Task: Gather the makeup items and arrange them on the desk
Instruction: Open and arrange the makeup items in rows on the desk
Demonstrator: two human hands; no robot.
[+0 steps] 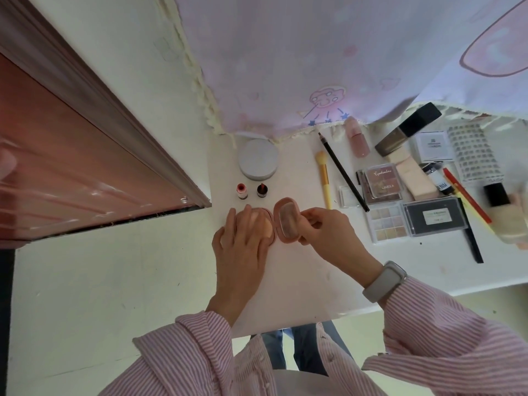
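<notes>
left hand [243, 238] lying flat on the open pink compact [270, 224] at the desk's [285, 295] left | right hand [323, 227] pinching its mirrored lid | step: placing compact below two small bottles [251, 190] | next: likely closing the lid

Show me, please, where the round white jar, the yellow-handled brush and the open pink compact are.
round white jar [258, 159]: head view, middle of its lid.
yellow-handled brush [325, 180]: head view, upper handle.
open pink compact [286, 222]: head view, on the raised lid's mirror.
</notes>
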